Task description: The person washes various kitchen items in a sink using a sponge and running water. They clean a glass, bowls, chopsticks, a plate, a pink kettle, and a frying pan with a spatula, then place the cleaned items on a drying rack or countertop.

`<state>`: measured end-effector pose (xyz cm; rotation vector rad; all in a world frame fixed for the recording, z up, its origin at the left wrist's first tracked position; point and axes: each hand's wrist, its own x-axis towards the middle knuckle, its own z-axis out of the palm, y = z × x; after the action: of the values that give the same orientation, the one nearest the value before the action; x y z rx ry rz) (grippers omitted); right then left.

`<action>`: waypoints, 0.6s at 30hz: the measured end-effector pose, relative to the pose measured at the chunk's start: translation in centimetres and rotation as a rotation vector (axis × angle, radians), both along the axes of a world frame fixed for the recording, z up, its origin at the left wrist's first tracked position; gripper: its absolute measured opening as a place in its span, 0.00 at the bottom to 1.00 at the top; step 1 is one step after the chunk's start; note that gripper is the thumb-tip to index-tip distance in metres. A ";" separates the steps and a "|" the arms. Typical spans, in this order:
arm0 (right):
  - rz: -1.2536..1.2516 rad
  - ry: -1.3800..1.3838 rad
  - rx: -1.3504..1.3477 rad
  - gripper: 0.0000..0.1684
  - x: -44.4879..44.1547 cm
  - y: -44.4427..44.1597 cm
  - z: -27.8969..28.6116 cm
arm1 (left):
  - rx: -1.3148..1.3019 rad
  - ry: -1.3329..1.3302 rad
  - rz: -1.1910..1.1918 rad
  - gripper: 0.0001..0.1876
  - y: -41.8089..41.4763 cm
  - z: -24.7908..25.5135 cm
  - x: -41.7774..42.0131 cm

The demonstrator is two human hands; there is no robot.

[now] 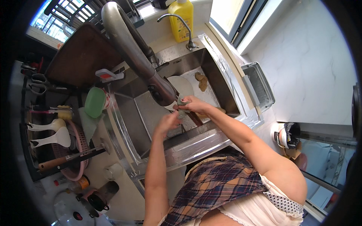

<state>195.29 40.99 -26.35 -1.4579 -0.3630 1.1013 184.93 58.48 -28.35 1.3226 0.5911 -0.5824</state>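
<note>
My right hand [195,104] is closed around a greenish cloth [182,99] and a bundle of dark chopsticks [195,118], held over the stainless steel sink [127,118]. My left hand [168,123] is just left of them, slightly blurred, its fingers spread near the cloth. Beneath the dark pull-down faucet [161,91], a pale round plate or lid [181,84] lies in the sink, partly covered. A crumpled brown cloth or sponge [201,82] rests at the sink's far right. Another tan item [217,111] is partly hidden behind my right wrist.
A green plastic container [95,102] stands left of the sink, near a pink basket [82,147] and hanging utensils. A dark cutting board [82,56] leans at the back left. Behind the sink are a yellow bottle [181,22] and a thin tap [190,34]. A grey bin [261,87] hangs at right.
</note>
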 end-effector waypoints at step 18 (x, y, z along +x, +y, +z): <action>0.226 -0.469 -0.315 0.16 0.0 -8.8 -4.5 | -0.069 -0.744 0.733 0.17 -3.2 2.6 10.0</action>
<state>195.32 32.17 -30.82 -1.9993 -0.7227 1.0154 194.96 55.29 -25.73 1.0496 0.3796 0.4773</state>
